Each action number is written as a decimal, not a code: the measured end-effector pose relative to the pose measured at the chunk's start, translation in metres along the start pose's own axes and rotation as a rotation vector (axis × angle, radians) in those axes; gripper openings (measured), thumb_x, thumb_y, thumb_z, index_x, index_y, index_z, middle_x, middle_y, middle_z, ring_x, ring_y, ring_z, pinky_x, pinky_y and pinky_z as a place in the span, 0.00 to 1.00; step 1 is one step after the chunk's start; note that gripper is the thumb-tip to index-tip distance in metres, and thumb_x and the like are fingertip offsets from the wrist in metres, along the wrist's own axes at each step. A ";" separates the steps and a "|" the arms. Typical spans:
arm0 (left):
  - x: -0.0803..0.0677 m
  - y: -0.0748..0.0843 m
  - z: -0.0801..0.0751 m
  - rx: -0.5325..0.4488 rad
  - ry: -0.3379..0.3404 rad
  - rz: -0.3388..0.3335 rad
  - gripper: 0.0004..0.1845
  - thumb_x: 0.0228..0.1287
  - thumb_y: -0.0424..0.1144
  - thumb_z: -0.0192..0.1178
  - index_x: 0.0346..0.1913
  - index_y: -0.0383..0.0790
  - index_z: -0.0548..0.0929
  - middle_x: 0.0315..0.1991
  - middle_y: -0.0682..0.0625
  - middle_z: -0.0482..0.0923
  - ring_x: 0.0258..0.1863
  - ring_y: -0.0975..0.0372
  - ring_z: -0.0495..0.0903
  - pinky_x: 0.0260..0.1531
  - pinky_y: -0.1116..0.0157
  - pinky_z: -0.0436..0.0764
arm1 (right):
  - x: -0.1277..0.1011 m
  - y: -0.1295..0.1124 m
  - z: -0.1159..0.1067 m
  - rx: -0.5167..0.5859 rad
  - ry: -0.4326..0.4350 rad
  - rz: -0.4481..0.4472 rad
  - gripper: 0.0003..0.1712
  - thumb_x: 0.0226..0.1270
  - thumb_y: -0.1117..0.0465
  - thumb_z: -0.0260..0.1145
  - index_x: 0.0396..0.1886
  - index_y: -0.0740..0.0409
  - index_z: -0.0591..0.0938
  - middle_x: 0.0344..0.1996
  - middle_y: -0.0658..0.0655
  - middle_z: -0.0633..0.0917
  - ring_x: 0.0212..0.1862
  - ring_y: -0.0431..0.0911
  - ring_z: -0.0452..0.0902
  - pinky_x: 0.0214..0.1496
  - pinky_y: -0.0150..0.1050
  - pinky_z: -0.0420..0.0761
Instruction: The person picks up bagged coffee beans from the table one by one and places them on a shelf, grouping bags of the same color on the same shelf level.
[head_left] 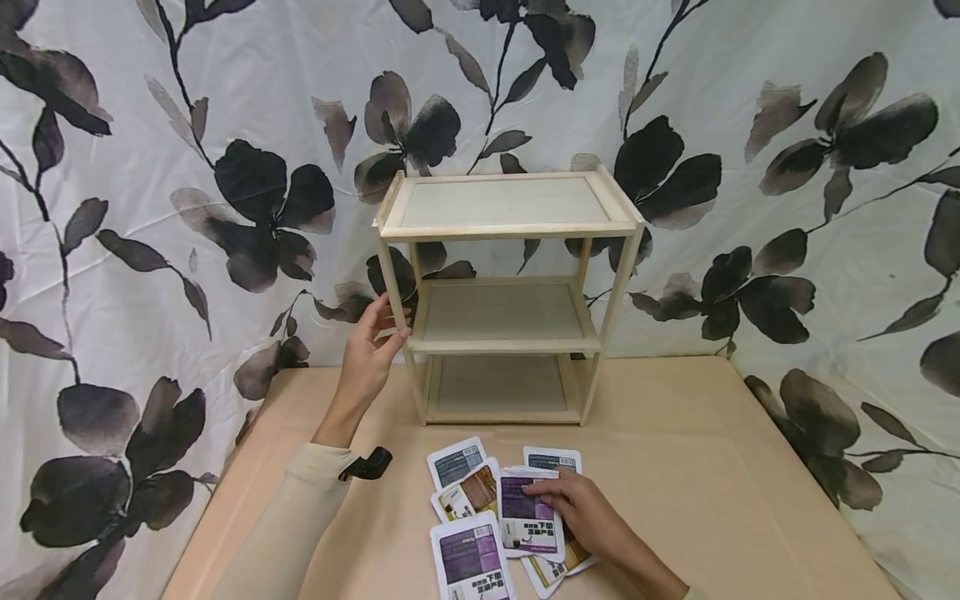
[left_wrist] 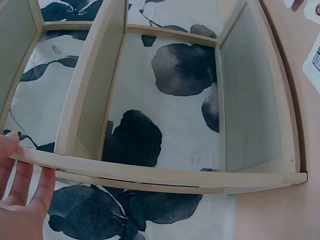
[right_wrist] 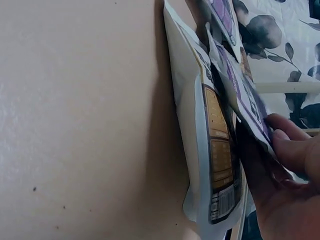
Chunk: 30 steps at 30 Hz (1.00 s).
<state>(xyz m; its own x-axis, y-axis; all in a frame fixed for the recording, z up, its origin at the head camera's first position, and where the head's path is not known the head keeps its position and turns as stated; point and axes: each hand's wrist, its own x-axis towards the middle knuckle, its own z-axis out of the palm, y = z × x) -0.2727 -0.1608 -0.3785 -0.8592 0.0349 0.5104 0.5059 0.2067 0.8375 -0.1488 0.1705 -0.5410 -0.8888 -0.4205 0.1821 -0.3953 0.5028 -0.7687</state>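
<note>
Rack (head_left: 510, 231) of pale wood, 3 shelves, stands upright near the far side of the table (head_left: 712, 475), with a floral cloth (head_left: 112, 329) behind it. Left hand (head_left: 371, 333) grips the rack's front left post (head_left: 388, 275) at about the height of the middle shelf, thumb on the near side and fingers reaching round behind. A dark wristband (head_left: 366, 464) is worn on that arm.

Right hand (head_left: 579, 507) holds a purple-labelled packet (head_left: 529, 529): in the right wrist view the thumb lies on the printed face, with fingers beneath. The packet is in the pile in front of the rack. Beneath its right side lies a brown-labelled packet (right_wrist: 220, 150), plump and white-edged. A 2nd purple-labelled packet (head_left: 472, 560) lies nearest the wearer, at the pile's front left; a 2nd brown-labelled packet (head_left: 477, 490) and a grey-blue packet (head_left: 457, 461) lie to the rear left; another grey-blue packet (head_left: 552, 457) lies to the rear right. At least 6 packets are counted; overlap prevents an exact total.

Step in hand, as judged: taking 1 packet from the pile while the other hand steadies the rack. Whether the held packet is fully off those below cannot be confirmed. The next move would call for a firm pinch and a straight lift, so that neighbouring packets are not dragged, with only light pressure on the post, as the frame looks slender.
</note>
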 end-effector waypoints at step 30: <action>0.000 -0.001 -0.004 -0.014 -0.031 0.004 0.31 0.68 0.21 0.60 0.73 0.34 0.67 0.58 0.33 0.76 0.55 0.46 0.77 0.48 0.63 0.81 | 0.006 -0.008 -0.029 0.418 -0.236 0.156 0.24 0.73 0.67 0.64 0.67 0.63 0.75 0.55 0.71 0.81 0.44 0.58 0.87 0.37 0.45 0.88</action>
<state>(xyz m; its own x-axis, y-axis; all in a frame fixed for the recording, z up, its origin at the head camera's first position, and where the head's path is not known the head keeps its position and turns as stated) -0.2730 -0.1644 -0.3784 -0.8591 0.0660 0.5076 0.5101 0.1931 0.8382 -0.1578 0.1856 -0.5164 -0.8340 -0.5484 -0.0613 -0.0922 0.2480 -0.9644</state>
